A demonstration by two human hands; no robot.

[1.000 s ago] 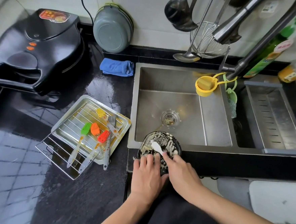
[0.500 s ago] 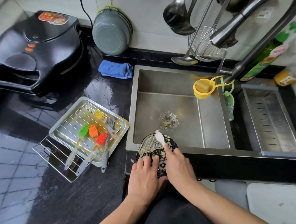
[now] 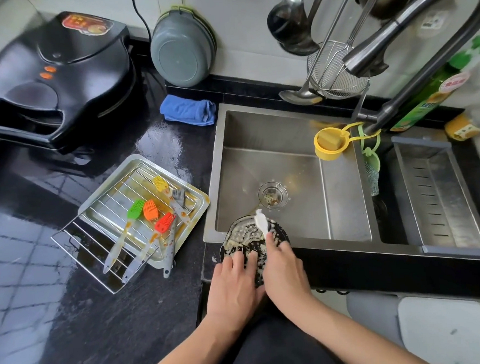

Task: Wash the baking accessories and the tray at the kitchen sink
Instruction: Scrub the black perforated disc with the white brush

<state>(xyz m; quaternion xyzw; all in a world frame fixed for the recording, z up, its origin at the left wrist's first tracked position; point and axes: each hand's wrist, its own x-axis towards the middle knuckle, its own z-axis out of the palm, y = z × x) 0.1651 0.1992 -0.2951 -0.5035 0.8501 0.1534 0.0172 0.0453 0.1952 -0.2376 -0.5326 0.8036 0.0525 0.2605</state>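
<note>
Overhead: a person stood at a steel sink (image 3: pixel 349 225) set in a black counter.
Hands: two, both low in the middle of the view.
Left hand (image 3: pixel 234 284): its fingers lay fairly straight on the near rim of a round dark pan (image 3: pixel 241 235), steadying it.
Right hand (image 3: pixel 284 269): curled around the handle of a white scraper (image 3: pixel 261 220), forefinger stretched along it.
Scraper: one; its long axis ran away from the person, blade pointing toward the drain (image 3: pixel 272 195).
Pan: one, smeared with pale batter, tilted on the sink's near-left edge.
Tray (image 3: pixel 197 204): one, on the counter left of the sink, with one wire rack (image 3: pixel 90 249) across it.
Brushes: five silicone ones on the rack, yellow (image 3: pixel 160 183), grey (image 3: pixel 178 194), green (image 3: pixel 135 209), orange (image 3: pixel 150 209) and red (image 3: pixel 165 222), bristles pointing away, handles toward the person.
</note>
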